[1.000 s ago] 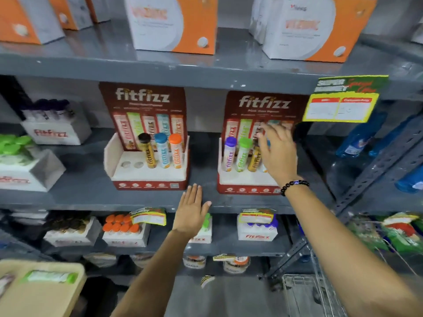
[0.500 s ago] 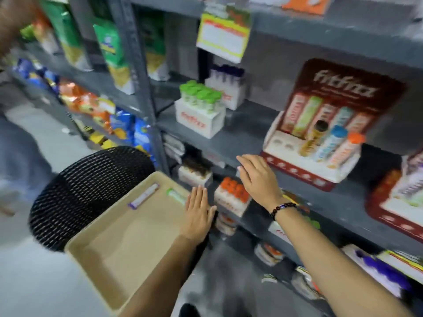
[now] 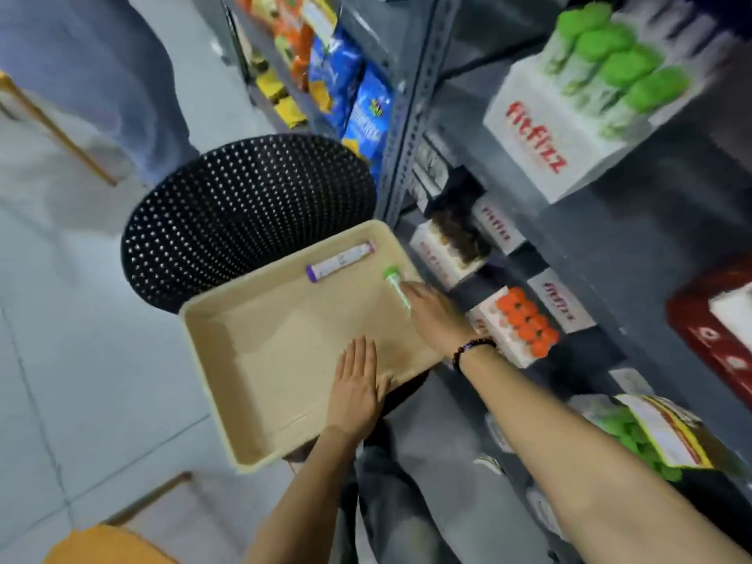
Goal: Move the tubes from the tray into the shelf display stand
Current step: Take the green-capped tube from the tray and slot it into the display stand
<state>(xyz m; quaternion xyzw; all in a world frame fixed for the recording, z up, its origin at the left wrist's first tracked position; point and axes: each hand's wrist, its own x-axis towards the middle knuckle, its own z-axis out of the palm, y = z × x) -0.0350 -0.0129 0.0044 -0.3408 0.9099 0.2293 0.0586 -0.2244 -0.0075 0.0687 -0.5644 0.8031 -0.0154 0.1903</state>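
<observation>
Down in the beige tray [image 3: 252,360], two tubes lie flat near its far end. The purple-capped tube [image 3: 339,261] is white with a faint printed label, a purple cap at its left end and a purplish tip at the other; it lies free on the tray floor close to the far wall, touched by neither hand. The green-capped tube [image 3: 394,282] sits just beside it toward the shelf side, pale green and translucent-looking, its round bright green cap pointing away from the person. The right hand [image 3: 433,315], with a dark beaded bracelet [image 3: 472,350] at the wrist, reaches over the tray's shelf-side rim and covers the lower part of that green tube; its fingertips are on the tube, but motion blur hides whether they are closed around it, so I cannot tell. The left hand [image 3: 358,386] lies flat with fingers straight and together, palm down over the near corner of the tray, gripping nothing. The tray rests on a black perforated stool [image 3: 244,201]. To the right stands a grey metal shelf [image 3: 411,128] holding white fitfizz boxes, one with green caps [image 3: 610,54] up high, one with orange caps [image 3: 525,319] beside the right wrist.
</observation>
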